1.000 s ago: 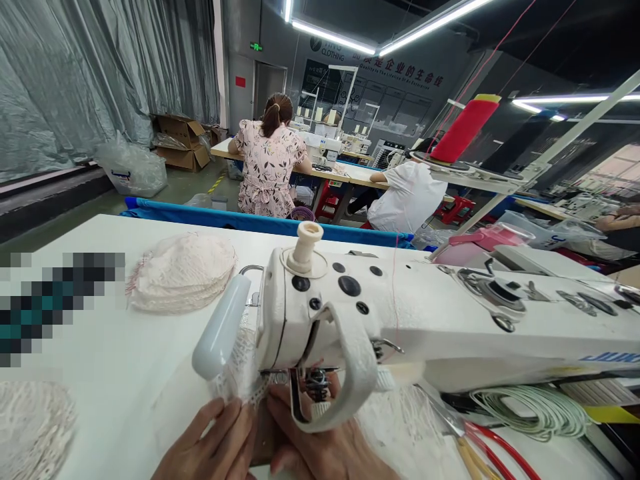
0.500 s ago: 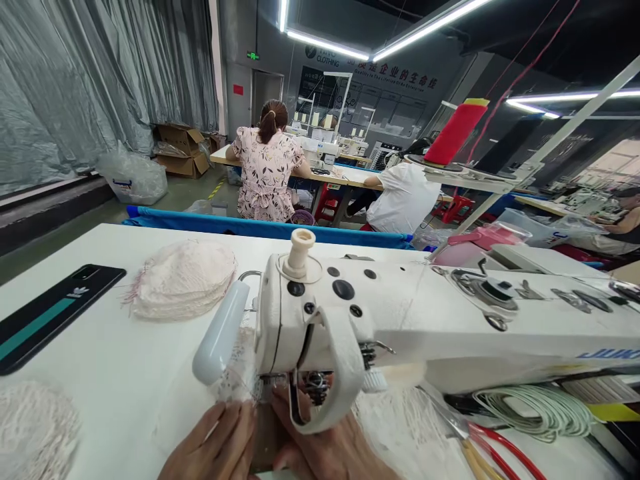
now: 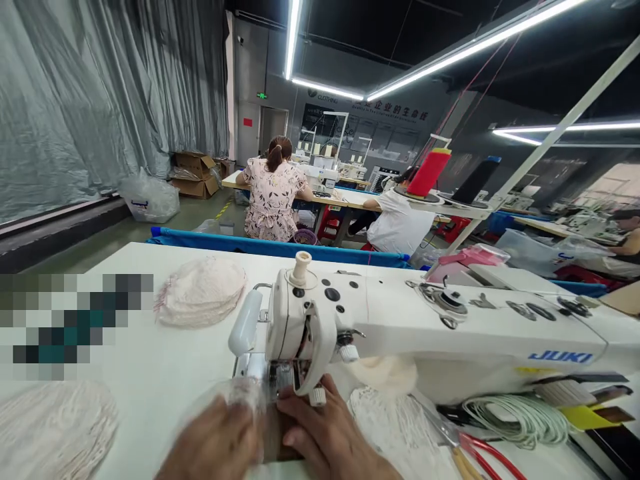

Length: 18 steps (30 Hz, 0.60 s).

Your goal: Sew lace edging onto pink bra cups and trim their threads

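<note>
A white sewing machine (image 3: 320, 320) stands before me, its needle area partly hidden behind the curved white guard. My left hand (image 3: 215, 437), smeared by motion, is closed on a sheer white lace piece (image 3: 246, 393) left of the presser foot. My right hand (image 3: 333, 427) lies low beside the foot, index finger stretched toward it and thumb apart. Whether any fabric lies under those fingers is hidden. Behind the left hand, a stack of pale lace pieces (image 3: 203, 292) rests on the white table (image 3: 150, 373); another lace stack (image 3: 55, 427) is at front left.
Right of my hands lie more white lace (image 3: 395, 427), red-handled scissors (image 3: 487, 457) and a coil of pale green cord (image 3: 520, 417). A red thread cone (image 3: 429, 173) stands on a rack. Beyond a blue cloth trough (image 3: 280, 248), two people sit at machines.
My left hand has shifted and blurred, with the lace bunched by it, exposing the metal plate behind the foot. The right hand stays near the foot. The camera view has tilted and levelled.
</note>
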Tool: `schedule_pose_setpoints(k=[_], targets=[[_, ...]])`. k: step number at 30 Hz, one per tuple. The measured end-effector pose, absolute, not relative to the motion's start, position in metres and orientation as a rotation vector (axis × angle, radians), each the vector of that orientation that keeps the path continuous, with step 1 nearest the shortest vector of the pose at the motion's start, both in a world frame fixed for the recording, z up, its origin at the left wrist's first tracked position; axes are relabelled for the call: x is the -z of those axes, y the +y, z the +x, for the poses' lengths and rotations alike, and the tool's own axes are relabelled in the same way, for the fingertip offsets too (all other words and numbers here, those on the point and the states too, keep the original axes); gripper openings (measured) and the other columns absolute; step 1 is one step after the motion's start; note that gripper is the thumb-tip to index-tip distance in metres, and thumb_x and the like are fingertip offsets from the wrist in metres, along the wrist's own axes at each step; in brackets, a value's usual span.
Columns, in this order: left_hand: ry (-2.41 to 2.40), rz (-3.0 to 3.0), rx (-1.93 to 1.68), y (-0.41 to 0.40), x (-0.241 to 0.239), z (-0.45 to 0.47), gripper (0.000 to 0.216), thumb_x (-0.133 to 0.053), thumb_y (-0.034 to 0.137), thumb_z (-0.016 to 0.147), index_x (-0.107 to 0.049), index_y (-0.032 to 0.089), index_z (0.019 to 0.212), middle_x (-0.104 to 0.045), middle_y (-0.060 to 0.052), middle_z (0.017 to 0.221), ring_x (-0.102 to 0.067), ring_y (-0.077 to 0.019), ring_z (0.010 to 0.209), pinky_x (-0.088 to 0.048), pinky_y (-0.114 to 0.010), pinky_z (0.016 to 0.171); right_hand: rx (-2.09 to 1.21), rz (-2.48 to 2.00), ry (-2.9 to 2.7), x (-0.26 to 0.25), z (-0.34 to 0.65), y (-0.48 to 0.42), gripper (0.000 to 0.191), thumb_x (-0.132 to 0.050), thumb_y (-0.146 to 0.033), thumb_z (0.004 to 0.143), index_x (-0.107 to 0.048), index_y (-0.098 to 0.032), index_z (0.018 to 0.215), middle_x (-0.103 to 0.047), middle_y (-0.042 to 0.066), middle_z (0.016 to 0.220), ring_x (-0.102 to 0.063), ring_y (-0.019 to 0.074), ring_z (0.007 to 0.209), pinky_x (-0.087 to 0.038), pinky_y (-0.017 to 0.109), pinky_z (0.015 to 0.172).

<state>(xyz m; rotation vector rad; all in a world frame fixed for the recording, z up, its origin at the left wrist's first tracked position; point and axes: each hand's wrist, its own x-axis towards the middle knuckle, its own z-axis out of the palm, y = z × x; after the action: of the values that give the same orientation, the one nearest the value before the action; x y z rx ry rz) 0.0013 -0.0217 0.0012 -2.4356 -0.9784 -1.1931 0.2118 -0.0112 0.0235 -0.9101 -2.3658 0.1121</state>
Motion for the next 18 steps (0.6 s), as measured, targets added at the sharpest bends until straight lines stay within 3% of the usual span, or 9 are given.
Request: schedule_pose_setpoints(k=[1,3,5,8,11,15,18], targets=[[-1.167,-2.495,1.114,-0.015,-0.011,-0.003,0.035,-0.031,0.011,0.091,-0.063,0.021,0.096,-0.064,-0.004,0.084,-0.058,-0.0182,0.073,-0.041,-0.032,0.073,-0.166,-0.923,-2.361,-0.027,0.213,-0.013,0.030,-0.037,-0.038,0.097,-0.058,-0.019,0.105,-0.066,0.006,0.091,-0.059,0.0190,0.081,-0.046,0.034,0.075],[-1.614,-2.769,0.863,0.002,-0.029,-0.012,0.023,-0.048,0.018,0.084,-0.062,0.022,0.103,-0.062,-0.006,0.095,-0.057,-0.0231,0.085,-0.042,-0.035,0.074,-0.293,-0.980,-2.347,-0.034,0.214,-0.016,0.025,-0.044,-0.037,0.094,-0.057,-0.020,0.108,-0.065,0.006,0.095,-0.059,0.0190,0.087,-0.047,0.031,0.075],[-1.914,-2.929,0.713,0.016,-0.043,-0.017,0.013,-0.054,0.018,0.078,-0.064,0.019,0.086,-0.062,-0.005,0.086,-0.058,-0.0239,0.084,-0.043,-0.034,0.073,-0.412,-1.052,-2.336,-0.042,0.214,-0.020,0.026,-0.051,-0.037,0.091,-0.054,-0.022,0.113,-0.063,0.005,0.101,-0.059,0.0194,0.093,-0.048,0.030,0.077],[-2.046,-3.018,0.666,0.019,-0.059,-0.019,0.015,-0.050,0.024,0.082,-0.059,0.018,0.071,-0.061,-0.001,0.073,-0.059,-0.0199,0.072,-0.043,-0.027,0.063,-0.502,-1.156,-2.348,-0.049,0.206,-0.027,0.049,-0.064,-0.042,0.081,-0.047,-0.020,0.120,-0.061,0.009,0.109,-0.059,0.0226,0.096,-0.050,0.031,0.077],[-2.106,-3.042,0.705,-0.001,-0.074,-0.020,0.022,-0.045,0.033,0.087,-0.057,0.018,0.076,-0.062,-0.002,0.083,-0.058,-0.0193,0.079,-0.042,-0.026,0.067,-0.581,-1.228,-2.287,-0.048,0.187,-0.035,0.066,-0.077,-0.044,0.064,-0.047,-0.016,0.116,-0.061,0.011,0.103,-0.058,0.0255,0.091,-0.049,0.035,0.075],[-2.321,-3.145,0.713,-0.048,-0.093,-0.030,0.030,-0.044,0.043,0.087,-0.052,0.019,0.072,-0.049,0.005,0.061,-0.045,-0.0132,0.059,-0.031,-0.022,0.055,-0.932,-1.078,-2.025,-0.049,0.164,-0.054,0.021,-0.065,-0.034,0.076,-0.057,-0.016,0.084,-0.058,0.000,0.076,-0.054,0.0155,0.074,-0.045,0.026,0.068],[-2.674,-3.283,0.844,-0.083,-0.100,-0.038,0.037,-0.049,0.054,0.083,-0.054,0.018,0.080,-0.037,0.009,0.053,-0.028,-0.0099,0.051,-0.019,-0.021,0.050,-1.344,-0.933,-1.902,-0.059,0.165,-0.077,0.026,-0.057,-0.039,0.083,-0.059,-0.015,0.071,-0.054,-0.002,0.066,-0.048,0.0104,0.064,-0.039,0.022,0.062]])
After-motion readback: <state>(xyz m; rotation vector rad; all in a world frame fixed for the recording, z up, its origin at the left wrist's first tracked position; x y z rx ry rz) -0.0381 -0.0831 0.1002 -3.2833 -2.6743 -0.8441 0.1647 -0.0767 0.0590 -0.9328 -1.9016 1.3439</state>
